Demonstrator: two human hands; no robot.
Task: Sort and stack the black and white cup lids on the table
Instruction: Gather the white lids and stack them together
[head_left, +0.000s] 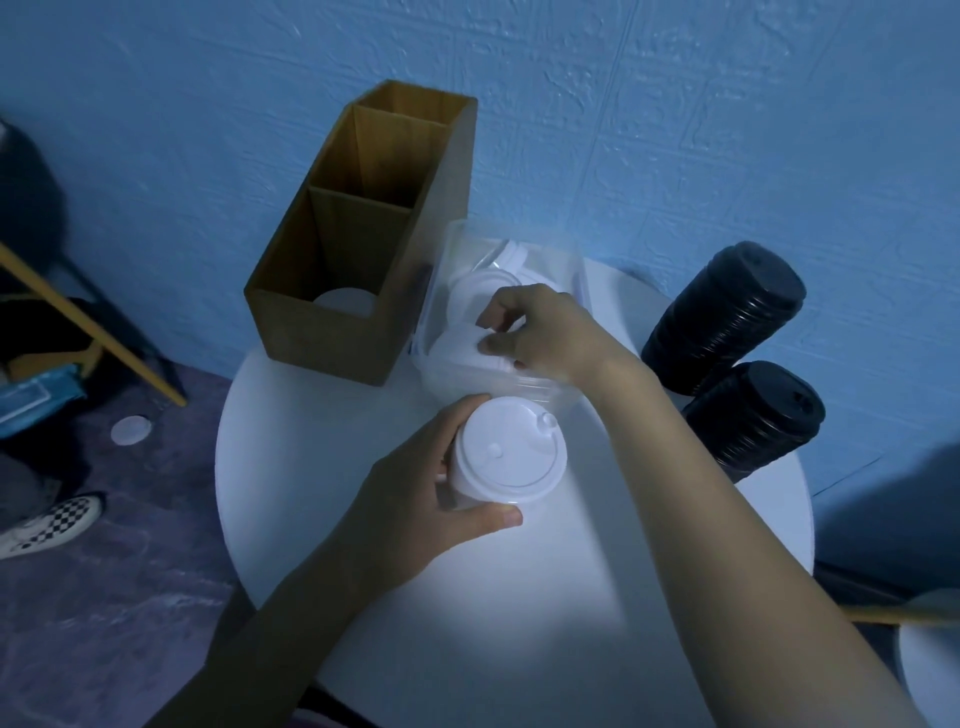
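Two hands at work. Left hand (415, 499) clasps stack of white lids (506, 460) above round white table (322, 467), thumb under rim. Right hand (540, 332) reaches into clear plastic bin (457, 234), fingertips (491, 344) pinching white lid (457, 348) among loose lids. Two black lid stacks (727, 317) lie tilted at table's right edge. Wooden divided box (332, 332) stands left of bin, white lid inside near compartment.

White lids (506, 457) stacked; black stacks (727, 312) lying
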